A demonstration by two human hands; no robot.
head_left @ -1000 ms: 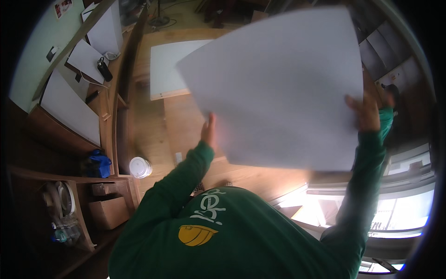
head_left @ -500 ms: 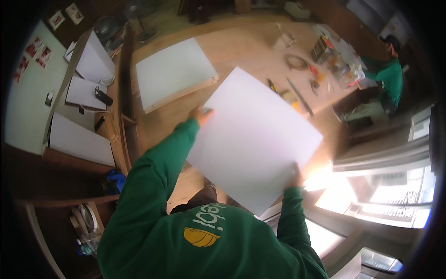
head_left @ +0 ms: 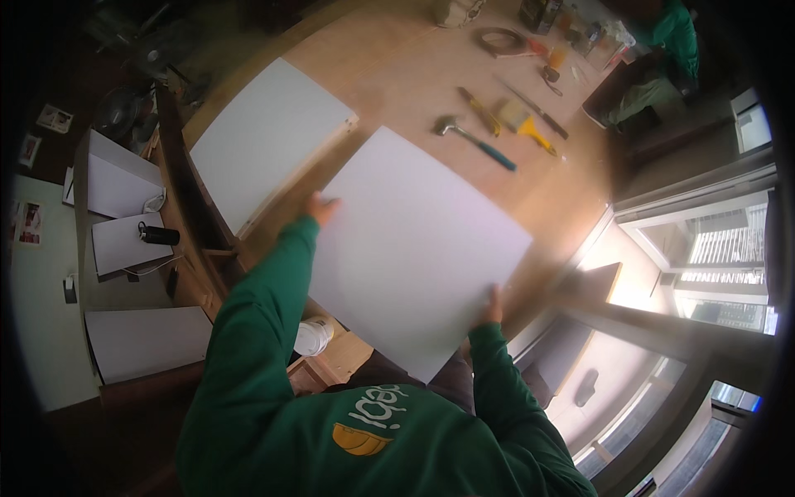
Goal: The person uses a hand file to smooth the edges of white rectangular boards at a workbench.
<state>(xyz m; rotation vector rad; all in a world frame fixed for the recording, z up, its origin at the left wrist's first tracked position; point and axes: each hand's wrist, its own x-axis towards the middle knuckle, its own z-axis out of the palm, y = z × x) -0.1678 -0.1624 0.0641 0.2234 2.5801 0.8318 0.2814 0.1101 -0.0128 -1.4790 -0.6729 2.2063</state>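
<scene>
A white rectangular panel is held out in front of me, above the near part of the wooden table. My left hand grips its left edge, thumb on the upper face and the other fingers hidden beneath. At the right edge, my right hand holds the panel the same way, mostly hidden behind the rim. Beyond and to the left, a second white panel with a wooden edge lies on the table. Past the held panel's far edge rests a hammer with a blue-green handle.
On the table lie a wide yellow brush, a yellow-handled tool and a long thin dark tool. A white bucket stands below my left arm. Shelves line the left; another person sits far right.
My view has turned, and the hammer and bucket now show. Both hands still hold the panel, which appears shifted somewhat left in the picture.
</scene>
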